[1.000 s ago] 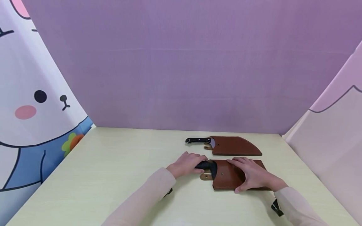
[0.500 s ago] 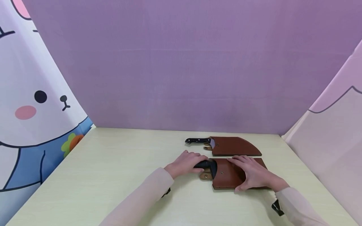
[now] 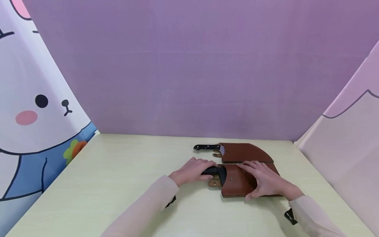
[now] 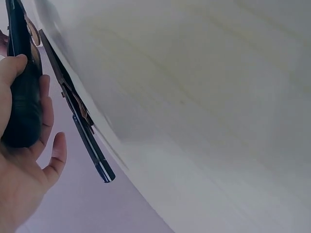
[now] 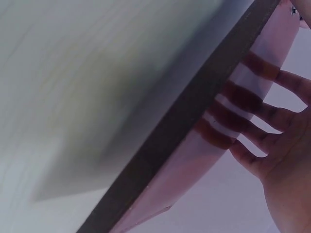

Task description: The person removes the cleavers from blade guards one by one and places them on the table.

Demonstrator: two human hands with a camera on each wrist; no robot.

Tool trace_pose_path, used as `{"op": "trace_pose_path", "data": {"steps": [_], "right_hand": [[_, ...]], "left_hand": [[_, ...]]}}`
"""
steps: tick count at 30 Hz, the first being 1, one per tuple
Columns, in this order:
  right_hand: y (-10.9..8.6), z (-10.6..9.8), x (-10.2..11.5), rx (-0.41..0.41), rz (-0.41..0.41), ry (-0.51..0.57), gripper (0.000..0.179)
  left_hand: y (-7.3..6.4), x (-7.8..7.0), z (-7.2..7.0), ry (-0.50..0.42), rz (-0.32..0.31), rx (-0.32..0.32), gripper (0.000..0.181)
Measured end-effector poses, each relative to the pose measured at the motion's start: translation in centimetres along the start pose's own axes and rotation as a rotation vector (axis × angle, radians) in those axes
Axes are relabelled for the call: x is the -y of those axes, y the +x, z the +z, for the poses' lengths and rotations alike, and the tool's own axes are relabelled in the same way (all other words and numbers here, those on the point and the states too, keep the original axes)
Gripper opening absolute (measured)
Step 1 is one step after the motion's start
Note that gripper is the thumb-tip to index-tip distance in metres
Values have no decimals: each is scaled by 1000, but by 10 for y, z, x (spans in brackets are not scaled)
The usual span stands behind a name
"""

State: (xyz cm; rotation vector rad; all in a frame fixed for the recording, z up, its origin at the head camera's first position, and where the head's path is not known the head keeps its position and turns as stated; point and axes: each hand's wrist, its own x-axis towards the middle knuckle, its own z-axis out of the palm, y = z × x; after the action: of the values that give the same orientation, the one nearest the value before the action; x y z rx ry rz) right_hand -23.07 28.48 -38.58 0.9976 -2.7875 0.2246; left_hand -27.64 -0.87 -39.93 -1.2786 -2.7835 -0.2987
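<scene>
A cleaver in a brown leather sheath (image 3: pixel 234 189) lies on the table, only its black handle (image 3: pixel 210 170) and the heel of its blade showing. My left hand (image 3: pixel 191 171) grips that handle; in the left wrist view its thumb and fingers wrap the handle (image 4: pixel 24 111). My right hand (image 3: pixel 266 179) holds the sheath across its width, thumb at the near edge and fingertips toward the far edge. In the right wrist view the fingertips touch the glossy sheath (image 5: pixel 194 170). Just beyond lies a second sheathed knife (image 3: pixel 245 152), its riveted black handle pointing left.
A snap strap (image 3: pixel 214 182) sticks out beside the near handle. The pale table (image 3: pixel 118 174) meets a purple cloth backdrop (image 3: pixel 189 72) at the back. Printed cloths hang at the left (image 3: pixel 44 138) and right (image 3: pixel 352 148).
Both hands have slid the near sheathed cleaver a little away from me, closing the gap to the far sheathed knife. The far knife stays in place.
</scene>
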Motion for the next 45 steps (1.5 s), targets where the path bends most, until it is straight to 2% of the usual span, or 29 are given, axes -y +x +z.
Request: {"op": "trace_pose_path", "data": {"steps": [14, 27, 45], "right_hand": [[0, -3, 3, -11, -8, -15, 108], [1, -1, 3, -25, -12, -36, 109], [-2, -1, 3, -38, -10, -63, 110]], "left_hand": [[-1, 5, -2, -101, -1, 7, 44], [-2, 5, -5, -95, 13, -25, 42], [-9, 8, -8, -78, -4, -36, 40]]}}
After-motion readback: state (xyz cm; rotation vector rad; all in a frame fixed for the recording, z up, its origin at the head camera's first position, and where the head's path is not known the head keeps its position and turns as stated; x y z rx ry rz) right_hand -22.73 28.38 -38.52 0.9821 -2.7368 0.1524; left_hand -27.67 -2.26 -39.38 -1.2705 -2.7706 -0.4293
